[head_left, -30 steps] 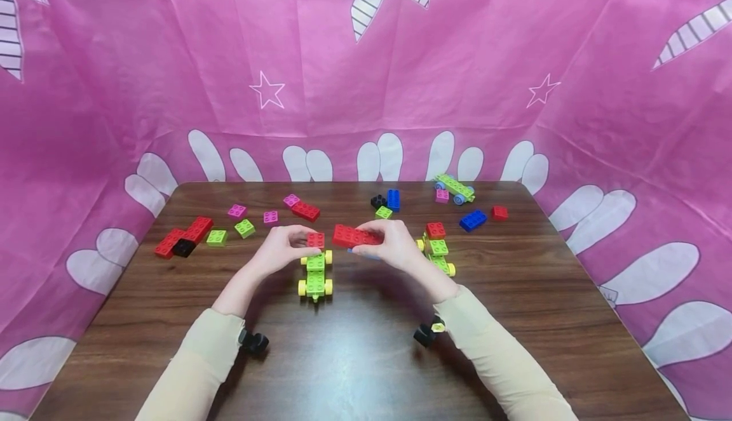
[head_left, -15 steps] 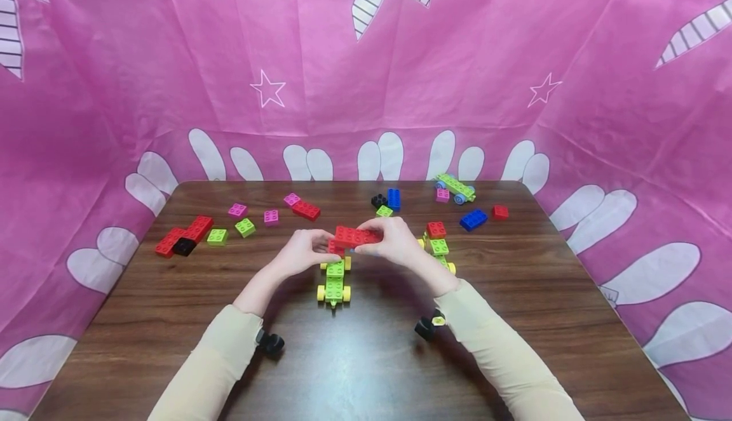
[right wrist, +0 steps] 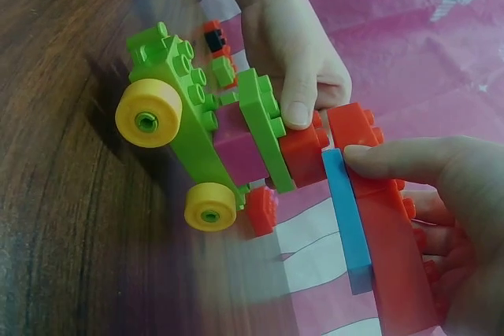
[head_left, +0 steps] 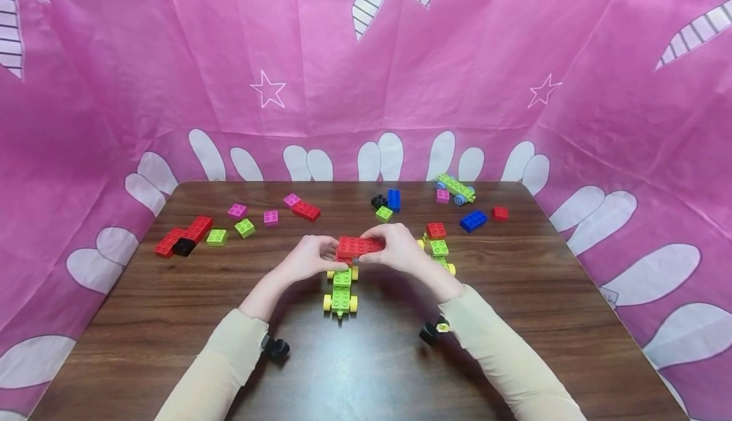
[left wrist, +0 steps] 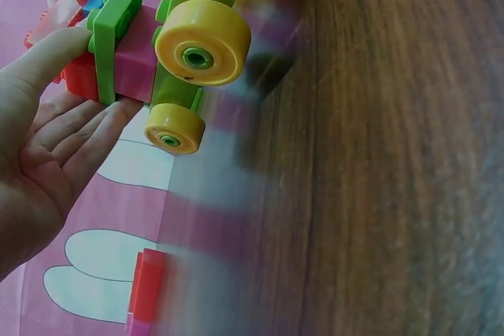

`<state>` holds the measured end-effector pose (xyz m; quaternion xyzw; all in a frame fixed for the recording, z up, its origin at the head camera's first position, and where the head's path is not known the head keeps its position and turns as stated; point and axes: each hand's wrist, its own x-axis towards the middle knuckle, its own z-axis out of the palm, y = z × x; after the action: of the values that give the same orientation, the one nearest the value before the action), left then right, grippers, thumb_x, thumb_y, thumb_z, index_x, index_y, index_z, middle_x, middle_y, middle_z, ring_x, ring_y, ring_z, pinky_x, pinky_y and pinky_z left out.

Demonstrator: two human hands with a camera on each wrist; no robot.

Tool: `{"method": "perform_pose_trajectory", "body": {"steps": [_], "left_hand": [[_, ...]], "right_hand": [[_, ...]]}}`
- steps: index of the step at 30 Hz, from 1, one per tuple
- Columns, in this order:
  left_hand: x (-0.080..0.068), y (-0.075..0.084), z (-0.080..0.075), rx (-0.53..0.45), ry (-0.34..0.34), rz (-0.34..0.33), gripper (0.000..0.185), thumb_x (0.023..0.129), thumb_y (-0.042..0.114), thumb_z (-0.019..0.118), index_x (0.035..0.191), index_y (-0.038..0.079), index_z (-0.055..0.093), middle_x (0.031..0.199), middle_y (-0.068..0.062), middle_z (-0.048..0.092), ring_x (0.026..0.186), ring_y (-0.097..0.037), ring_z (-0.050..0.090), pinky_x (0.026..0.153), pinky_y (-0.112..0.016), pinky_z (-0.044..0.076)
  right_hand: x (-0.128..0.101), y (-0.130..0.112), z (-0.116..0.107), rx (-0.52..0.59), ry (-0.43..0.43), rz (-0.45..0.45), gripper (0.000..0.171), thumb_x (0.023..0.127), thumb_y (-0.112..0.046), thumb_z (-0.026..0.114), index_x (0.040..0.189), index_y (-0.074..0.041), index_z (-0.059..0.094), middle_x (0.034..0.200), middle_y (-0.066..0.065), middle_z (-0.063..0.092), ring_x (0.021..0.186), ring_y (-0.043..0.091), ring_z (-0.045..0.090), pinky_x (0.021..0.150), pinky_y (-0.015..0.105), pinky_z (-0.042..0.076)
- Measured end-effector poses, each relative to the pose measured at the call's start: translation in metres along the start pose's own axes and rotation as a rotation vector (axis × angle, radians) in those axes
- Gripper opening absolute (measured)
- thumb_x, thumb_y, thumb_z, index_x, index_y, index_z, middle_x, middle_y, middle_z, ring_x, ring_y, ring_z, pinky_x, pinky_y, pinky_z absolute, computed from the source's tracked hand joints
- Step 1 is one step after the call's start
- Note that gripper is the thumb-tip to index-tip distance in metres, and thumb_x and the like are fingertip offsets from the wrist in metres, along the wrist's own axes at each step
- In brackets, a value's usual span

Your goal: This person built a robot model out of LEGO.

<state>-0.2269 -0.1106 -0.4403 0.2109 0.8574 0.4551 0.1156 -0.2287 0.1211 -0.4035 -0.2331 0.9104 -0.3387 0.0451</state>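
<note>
My left hand holds a toy car with a green base and yellow wheels. On the base stand a pink brick, a flat green brick and a small red brick on top, the thumb lying on the red one. Between thumb and fingers, my right hand grips red bricks joined by a thin blue brick underneath. This piece lies crosswise close over the car's top red brick, its blue underside right at the studs. In the head view it partly hides the car's top.
Right of the right hand stands another green car with a red brick. A green car base with blue wheels is at the back right. Loose bricks, such as a blue brick and a black brick, lie across the wooden table.
My left hand has brought the car rightward and slightly nearer, from beside the red and blue piece to beneath it. The right hand has come down a little with its piece.
</note>
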Motion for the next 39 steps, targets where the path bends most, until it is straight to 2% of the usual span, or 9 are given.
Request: {"method": "perform_pose_trajectory", "body": {"steps": [10,39], "left_hand": [[-0.0006,-0.0011,0.0036,-0.017,-0.018,-0.023,0.037,0.08,0.025,0.082,0.108,0.007,0.068,0.102,-0.006,0.073,0.095,-0.018,0.07,0.084,-0.034,0.058],[-0.0024,-0.0076,0.0068,-0.017,0.004,0.001,0.034,0.079,0.026,0.083,0.107,0.01,0.07,0.1,-0.003,0.073,0.096,-0.018,0.069,0.086,-0.035,0.058]], "right_hand": [[-0.0002,-0.001,0.0055,-0.022,-0.018,0.013,0.037,0.075,-0.03,0.085,0.107,-0.014,0.074,0.1,0.0,0.073,0.088,0.016,0.059,0.079,0.034,0.053],[0.0001,-0.0026,0.0073,-0.06,-0.045,-0.025,0.037,0.074,-0.027,0.086,0.107,-0.013,0.075,0.1,0.001,0.074,0.088,0.015,0.06,0.079,0.032,0.053]]}}
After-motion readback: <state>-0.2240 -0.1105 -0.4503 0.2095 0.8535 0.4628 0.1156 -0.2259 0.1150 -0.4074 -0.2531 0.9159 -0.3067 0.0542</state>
